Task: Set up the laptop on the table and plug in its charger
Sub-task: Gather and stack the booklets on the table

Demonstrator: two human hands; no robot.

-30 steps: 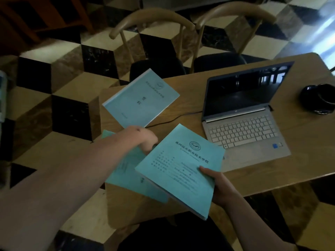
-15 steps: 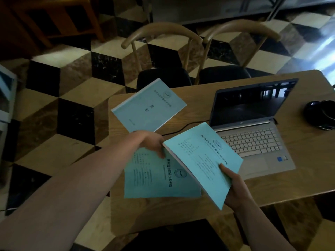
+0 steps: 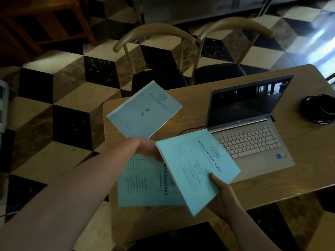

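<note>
A silver laptop stands open on the wooden table with its screen dark. A thin black cable runs left from its side and disappears under the booklets. My left hand grips the bottom corner of an upper teal booklet, raised above the table. My right hand holds a second teal booklet by its near edge; that booklet overlaps the laptop's front left corner. A third teal booklet lies below my left hand; I cannot tell whether the hand touches it.
A black rounded object sits at the table's far right. Two wooden chairs with black seats stand behind the table. The floor is checkered. A dark chair seat is at the near edge.
The booklet in my right hand has turned and moved up toward the laptop. The lowest booklet has swung round to lie squarer on the table. The upper booklet stays raised.
</note>
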